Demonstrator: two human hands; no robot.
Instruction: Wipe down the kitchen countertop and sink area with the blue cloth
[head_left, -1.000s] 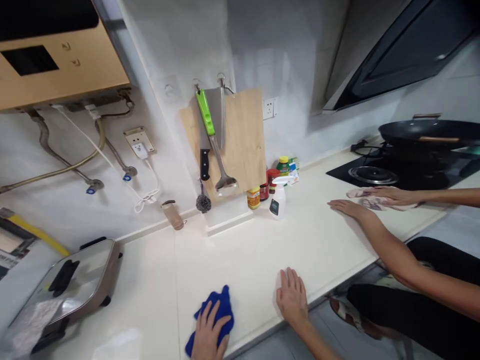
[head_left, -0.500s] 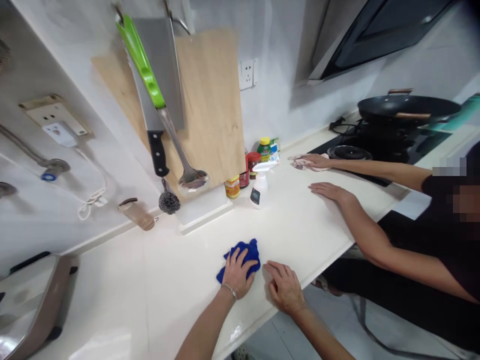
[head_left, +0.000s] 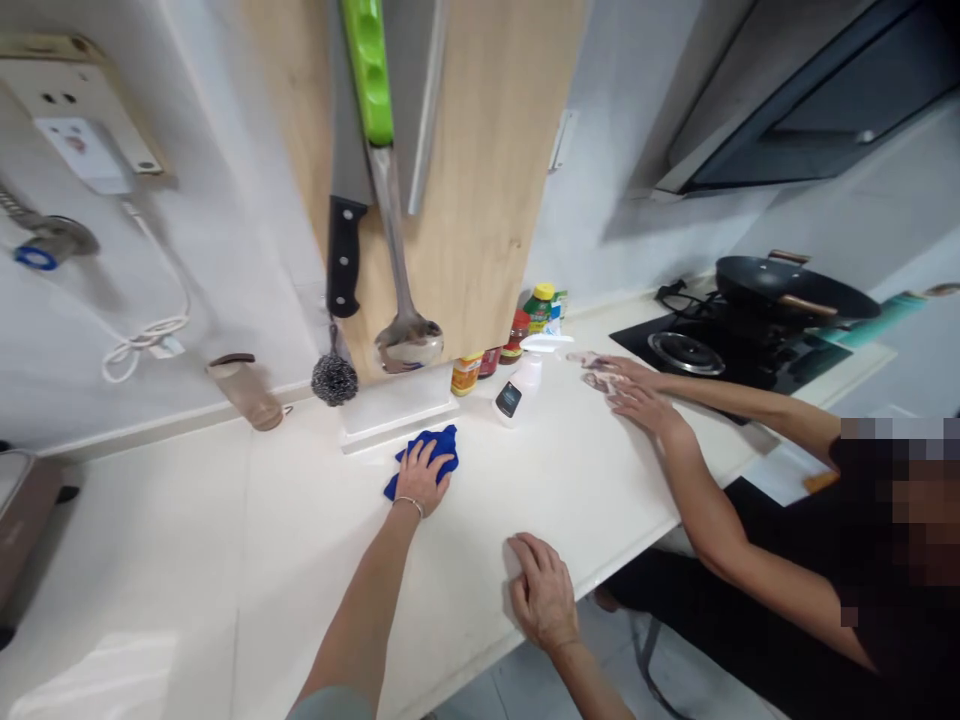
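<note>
My left hand [head_left: 424, 476] lies with spread fingers on top of a bunched blue cloth [head_left: 444, 446], pressing it to the white counter [head_left: 315, 570] just in front of a white ledge. Nearer the counter's front edge, my right hand [head_left: 544, 590] rests with loosely bent fingers and nothing in it. A white spray bottle [head_left: 520, 392] stands beyond my hands, close to several jars [head_left: 466, 373]. Farther right, another person's two hands [head_left: 637, 400] are on a pale patterned cloth [head_left: 592, 373] on the same counter.
A ladle [head_left: 397, 250], a knife [head_left: 345, 255] and a steel scrubber [head_left: 334, 379] hang before a wooden board [head_left: 487, 200]. At the right, a wok [head_left: 795, 290] sits on the black stove [head_left: 757, 350]. A brown appliance [head_left: 30, 520] stands at the left.
My left hand and the blue cloth have moved away from my right hand, up to the ledge. The other person's near hand has moved onto the patterned cloth. The view has shifted.
</note>
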